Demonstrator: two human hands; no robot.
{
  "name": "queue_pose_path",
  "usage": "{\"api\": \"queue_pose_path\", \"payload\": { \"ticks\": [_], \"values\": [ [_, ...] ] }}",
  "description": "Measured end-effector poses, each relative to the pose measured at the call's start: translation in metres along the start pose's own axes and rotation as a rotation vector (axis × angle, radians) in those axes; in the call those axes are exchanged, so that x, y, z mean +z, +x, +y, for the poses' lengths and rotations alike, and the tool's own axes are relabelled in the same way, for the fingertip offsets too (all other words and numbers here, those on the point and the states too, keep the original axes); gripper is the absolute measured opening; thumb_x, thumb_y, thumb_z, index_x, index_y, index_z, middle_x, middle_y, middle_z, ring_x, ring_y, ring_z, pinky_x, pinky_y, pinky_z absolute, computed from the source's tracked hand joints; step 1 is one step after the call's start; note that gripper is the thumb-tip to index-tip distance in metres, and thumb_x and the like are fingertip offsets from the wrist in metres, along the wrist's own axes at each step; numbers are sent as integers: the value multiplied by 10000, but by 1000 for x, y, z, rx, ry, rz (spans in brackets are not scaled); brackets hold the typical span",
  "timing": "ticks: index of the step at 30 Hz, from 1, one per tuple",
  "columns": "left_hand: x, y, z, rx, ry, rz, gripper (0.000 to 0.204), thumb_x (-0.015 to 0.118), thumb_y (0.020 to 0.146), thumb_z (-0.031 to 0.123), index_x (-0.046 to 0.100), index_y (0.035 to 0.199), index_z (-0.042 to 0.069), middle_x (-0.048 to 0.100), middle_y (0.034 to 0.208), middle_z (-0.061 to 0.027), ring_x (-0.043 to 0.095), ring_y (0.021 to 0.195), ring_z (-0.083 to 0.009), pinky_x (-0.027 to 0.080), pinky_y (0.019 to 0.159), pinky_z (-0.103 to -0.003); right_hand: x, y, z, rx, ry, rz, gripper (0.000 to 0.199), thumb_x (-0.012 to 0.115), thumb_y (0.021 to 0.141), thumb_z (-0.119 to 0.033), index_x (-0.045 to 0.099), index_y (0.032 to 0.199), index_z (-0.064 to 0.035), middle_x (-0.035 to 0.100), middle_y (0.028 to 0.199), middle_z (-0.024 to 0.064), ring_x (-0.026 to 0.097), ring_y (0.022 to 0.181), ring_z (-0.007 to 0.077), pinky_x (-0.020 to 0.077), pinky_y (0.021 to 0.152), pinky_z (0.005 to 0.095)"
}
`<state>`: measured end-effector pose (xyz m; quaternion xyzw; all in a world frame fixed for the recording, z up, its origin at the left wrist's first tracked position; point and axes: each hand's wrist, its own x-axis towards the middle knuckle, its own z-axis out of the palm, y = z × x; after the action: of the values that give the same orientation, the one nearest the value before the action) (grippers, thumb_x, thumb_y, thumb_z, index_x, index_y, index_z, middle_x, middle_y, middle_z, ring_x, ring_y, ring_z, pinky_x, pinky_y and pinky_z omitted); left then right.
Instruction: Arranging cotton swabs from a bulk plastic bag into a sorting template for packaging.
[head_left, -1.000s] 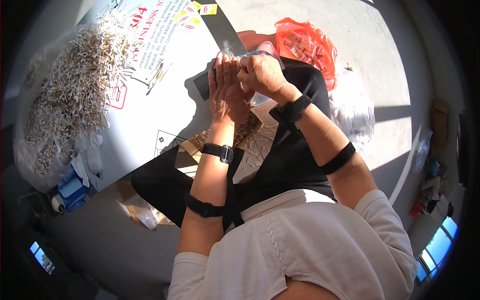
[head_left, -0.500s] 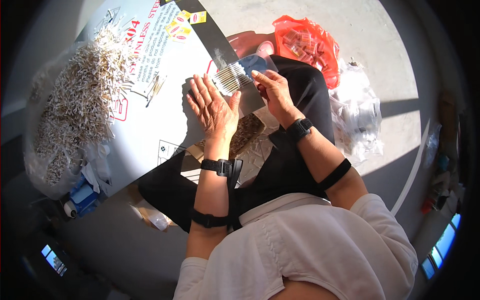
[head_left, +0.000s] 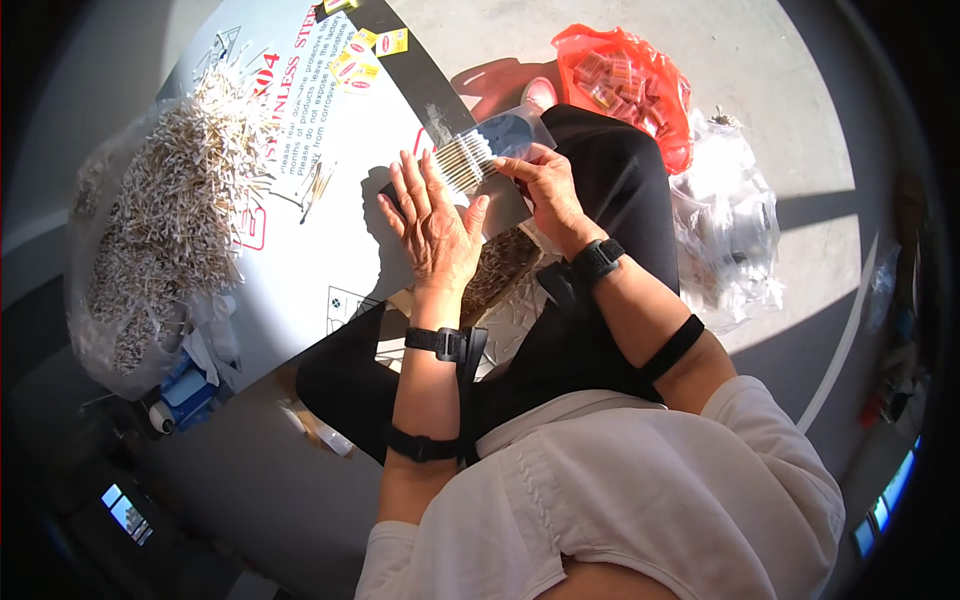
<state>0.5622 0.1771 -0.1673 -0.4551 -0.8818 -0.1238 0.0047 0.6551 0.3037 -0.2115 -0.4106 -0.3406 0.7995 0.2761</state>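
A row of cotton swabs (head_left: 462,163) lies side by side at the table edge, in or on a small clear plastic bag (head_left: 525,128). My right hand (head_left: 548,192) is closed, its thumb and fingertips pinching the bag beside the swabs' near right end. Flat and with fingers spread, my left hand (head_left: 437,228) rests left of the swabs, holding nothing. Its fingertips are close to the row; whether they touch it I cannot tell. A big heap of loose cotton swabs (head_left: 185,200) spills from a clear bag at the table's left.
Yellow and white cards (head_left: 358,72) lie at the table's far edge, with a few stray swabs (head_left: 316,190) nearer. Beyond my right knee sits a red plastic bag (head_left: 683,140) of small packs, beside a clear bag (head_left: 725,230). Below my hands stands a box of swabs (head_left: 497,265).
My right fingertips have shifted left and down along the bag, closer to the swabs' ends. My left hand stays nearly in place, its fingers slightly more spread. The whole view has shifted a little.
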Motion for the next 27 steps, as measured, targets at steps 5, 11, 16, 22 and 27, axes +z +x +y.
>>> {"api": "queue_pose_path", "payload": {
  "ticks": [5,11,16,22,27],
  "values": [
    [-3,8,6,103,-61,-52,828,480,932,554,181,1532,67,126,1605,-158,109,1487,-325,93,1159,-584,4,-7,-8,16,-72,-47,219,781,767,-40,580,693,-89,595,676,-32,472,558,38,347,511,215],
    [2,11,10,109,49,-119,831,490,929,551,214,1517,32,162,1596,-163,122,1489,-301,78,1171,-556,12,-13,-13,-4,32,-41,243,785,741,0,558,680,-63,591,703,-2,512,622,64,406,563,224],
    [3,7,4,50,-60,-4,841,474,936,561,183,1519,31,160,1589,-186,159,1471,-346,115,1157,-577,5,-14,-15,21,-48,-33,229,781,754,-25,568,685,-74,565,660,-27,471,573,50,360,522,221],
    [2,-1,-1,13,-22,-41,835,486,938,542,169,1525,40,165,1584,-194,162,1469,-350,119,1155,-581,2,-10,-9,60,-27,-54,223,774,761,-28,573,683,-81,551,641,-42,455,562,43,351,530,216],
    [2,-1,2,-6,33,-64,836,505,931,529,168,1528,51,162,1588,-186,159,1473,-334,117,1160,-571,5,-9,-5,22,1,-57,213,773,758,-23,578,689,-74,566,651,-35,472,571,48,360,535,221]
  ]
}}
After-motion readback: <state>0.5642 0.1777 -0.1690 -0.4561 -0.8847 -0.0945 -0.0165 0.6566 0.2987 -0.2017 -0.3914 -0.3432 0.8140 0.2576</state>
